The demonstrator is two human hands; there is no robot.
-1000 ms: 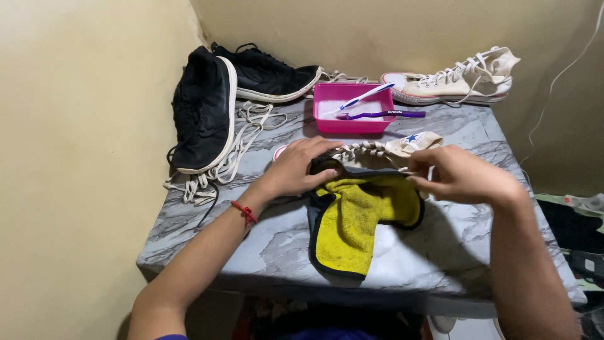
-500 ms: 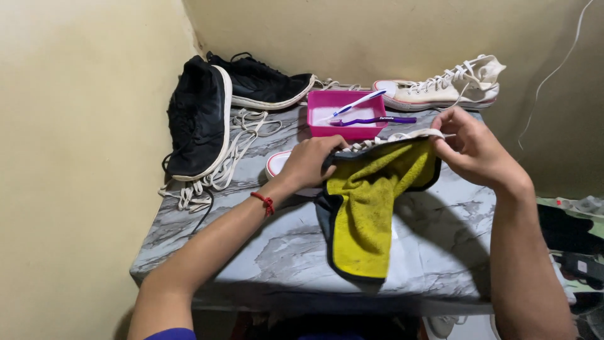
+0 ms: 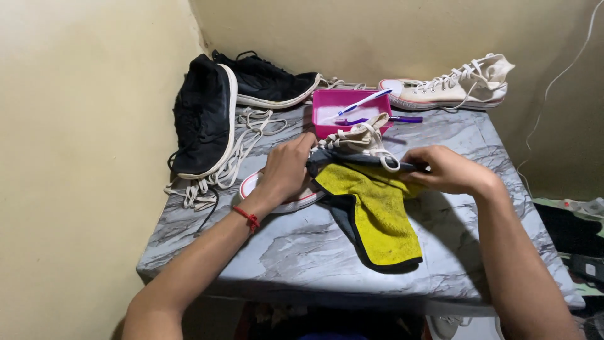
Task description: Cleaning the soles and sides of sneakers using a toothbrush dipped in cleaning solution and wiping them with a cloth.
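A white high-top sneaker (image 3: 358,140) lies on its side in the middle of the marble-patterned table (image 3: 302,252). My left hand (image 3: 286,170) grips it near the toe. My right hand (image 3: 440,170) holds a yellow and grey cloth (image 3: 374,208) against the sneaker's heel end. The cloth drapes down over the table toward me. The sneaker's laces hang loose over the cloth.
A pink tub (image 3: 349,110) holding a white-blue toothbrush (image 3: 358,102) and a purple one (image 3: 390,119) stands behind the sneaker. The second white high-top (image 3: 453,88) is at the back right. Two black sneakers (image 3: 204,119) (image 3: 270,82) and loose white laces (image 3: 220,170) occupy the back left corner by the wall.
The cloth went from bunched under the sneaker to hanging open. My right hand has slid the cloth along the shoe and both hands came a little closer to me.
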